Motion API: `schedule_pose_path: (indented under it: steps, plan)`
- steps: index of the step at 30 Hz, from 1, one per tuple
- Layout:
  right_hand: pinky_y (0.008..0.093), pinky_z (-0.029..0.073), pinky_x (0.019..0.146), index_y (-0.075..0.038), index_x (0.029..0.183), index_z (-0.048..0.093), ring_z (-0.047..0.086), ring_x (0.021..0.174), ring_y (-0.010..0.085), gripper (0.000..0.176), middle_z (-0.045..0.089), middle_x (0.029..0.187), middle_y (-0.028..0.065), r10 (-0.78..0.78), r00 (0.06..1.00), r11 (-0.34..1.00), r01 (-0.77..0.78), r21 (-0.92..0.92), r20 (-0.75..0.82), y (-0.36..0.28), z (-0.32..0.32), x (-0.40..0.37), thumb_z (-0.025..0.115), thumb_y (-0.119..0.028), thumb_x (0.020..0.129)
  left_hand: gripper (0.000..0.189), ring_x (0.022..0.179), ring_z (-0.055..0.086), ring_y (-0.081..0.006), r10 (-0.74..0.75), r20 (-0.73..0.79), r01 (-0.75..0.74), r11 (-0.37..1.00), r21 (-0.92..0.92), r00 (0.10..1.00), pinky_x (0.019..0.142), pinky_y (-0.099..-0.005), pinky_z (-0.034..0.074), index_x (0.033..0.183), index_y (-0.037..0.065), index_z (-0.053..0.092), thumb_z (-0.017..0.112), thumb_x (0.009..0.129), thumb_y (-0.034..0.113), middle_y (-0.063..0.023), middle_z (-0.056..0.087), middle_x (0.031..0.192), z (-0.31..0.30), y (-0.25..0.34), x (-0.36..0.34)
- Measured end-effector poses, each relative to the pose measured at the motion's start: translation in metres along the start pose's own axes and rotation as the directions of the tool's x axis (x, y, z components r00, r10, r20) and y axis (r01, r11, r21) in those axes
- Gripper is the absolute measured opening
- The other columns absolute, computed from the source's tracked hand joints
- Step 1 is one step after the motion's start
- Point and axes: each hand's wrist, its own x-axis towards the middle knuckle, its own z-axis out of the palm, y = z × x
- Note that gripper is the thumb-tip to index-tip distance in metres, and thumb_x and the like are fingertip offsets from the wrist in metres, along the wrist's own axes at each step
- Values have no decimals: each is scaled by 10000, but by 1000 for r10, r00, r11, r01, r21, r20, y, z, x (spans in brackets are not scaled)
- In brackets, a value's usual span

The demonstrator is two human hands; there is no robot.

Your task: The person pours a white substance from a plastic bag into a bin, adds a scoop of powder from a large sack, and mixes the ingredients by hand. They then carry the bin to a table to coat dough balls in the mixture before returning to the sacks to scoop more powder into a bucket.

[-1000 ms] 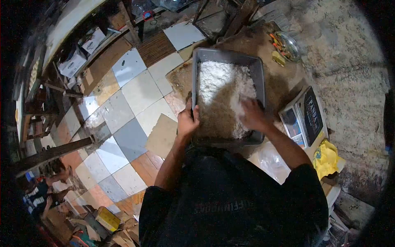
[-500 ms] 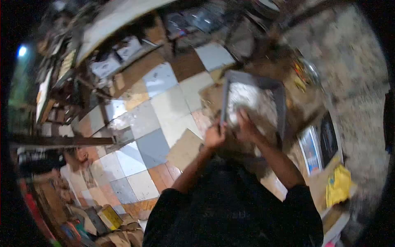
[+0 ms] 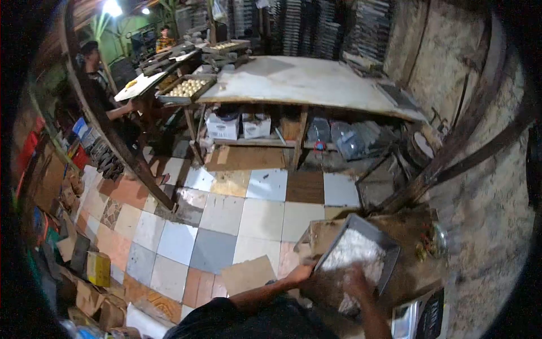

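A dark grey rectangular tub (image 3: 390, 261) rests on a brown wooden surface (image 3: 415, 229) at the lower right. White powder (image 3: 353, 248) covers much of its bottom. My left hand (image 3: 301, 275) is closed on the tub's left rim. Inside the tub, low over the powder, is my right hand (image 3: 359, 284). Its fingers are smeared by motion, so I cannot make out whether they hold anything. A printed dark packet (image 3: 430, 316) lies nearer to me, right of my right forearm.
A wide white-topped table (image 3: 293, 79) stands ahead, with a tray of pale round balls (image 3: 189, 87) at its left end. Another person (image 3: 93, 65) stands beyond a slanting wooden post (image 3: 107, 127). Cardboard (image 3: 248, 275) lies on the tiled floor; a rough wall (image 3: 480, 169) runs along the right.
My view has tilted up, bringing the table and other people into sight; the tub sits lower in view and looks turned clockwise. My left hand stays at its rim, my right hand inside.
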Motion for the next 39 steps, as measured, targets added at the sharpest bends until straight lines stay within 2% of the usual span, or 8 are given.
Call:
schedule_pose_path:
  steps: [13, 17, 19, 21, 24, 26, 30, 39]
  plan:
    - [335, 476, 551, 4, 792, 599, 583, 623, 189, 333, 638, 814, 130, 124, 675, 753, 413, 512, -727, -100, -63, -34, 556, -318, 865, 613, 693, 605, -352, 57, 15, -58, 994, 89, 998, 585, -463, 457, 1333, 59, 259, 559, 811, 173, -181, 600, 757, 3, -15, 1]
    - [334, 509, 709, -44, 1142, 568, 618, 929, 258, 462, 615, 1011, 206, 403, 903, -243, -53, 969, 151, -112, -49, -54, 580, -398, 844, 612, 709, 600, -378, 106, -24, -103, 988, 119, 994, 619, -465, 465, 1295, 41, 284, 593, 794, 206, -185, 609, 772, -5, -6, -3]
    - [340, 504, 756, -17, 1229, 497, 558, 1050, 255, 598, 562, 1113, 234, 175, 925, 820, 53, 570, -338, -124, -74, -70, 661, -385, 787, 657, 723, 597, -377, 175, -68, -163, 974, 156, 982, 623, -463, 477, 1322, 44, 273, 615, 788, 218, -201, 605, 797, -5, -1, -6]
    - [341, 505, 735, -8, 1238, 478, 568, 1030, 265, 598, 572, 1091, 221, -4, 954, 925, 118, 362, -299, -95, -39, -70, 676, -333, 776, 639, 754, 589, -375, 100, -50, -87, 971, 223, 994, 642, -466, 481, 1329, 39, 292, 593, 811, 262, -225, 587, 817, -19, 22, 4]
    - [353, 500, 713, -1, 1271, 430, 586, 975, 299, 637, 597, 991, 191, -279, 906, 960, 259, -105, -318, -64, -20, -77, 696, -240, 744, 727, 894, 555, -415, -20, -49, 31, 972, 232, 999, 753, -473, 454, 1377, 95, 257, 594, 775, 326, -249, 573, 994, -22, 29, 35]
    - [368, 492, 713, 15, 1232, 463, 590, 939, 342, 637, 601, 934, 176, 459, 831, 818, -257, 515, -314, -53, -38, -96, 697, -286, 723, 722, 923, 556, -413, 46, -83, -26, 975, 220, 996, 766, -481, 453, 1359, 48, 260, 576, 784, 350, -270, 564, 1018, -19, 23, 54]
    - [377, 472, 690, 4, 1084, 525, 584, 812, 261, 444, 598, 855, 146, 560, 384, 744, -623, 241, -734, 7, -30, -127, 680, -226, 737, 684, 871, 575, -425, -86, -59, 92, 989, 118, 995, 732, -491, 470, 1336, 22, 275, 568, 789, 308, -275, 571, 1001, -10, 33, 59]
    - [348, 427, 626, -16, 782, 582, 509, 695, 183, 196, 562, 778, 63, 705, 621, 674, -439, 594, -342, 82, 14, -116, 673, -187, 752, 317, 605, 569, -308, 268, -299, -273, 962, 28, 916, 552, -427, 453, 1074, 41, 498, 603, 797, 154, -166, 569, 704, 11, 1, 73]
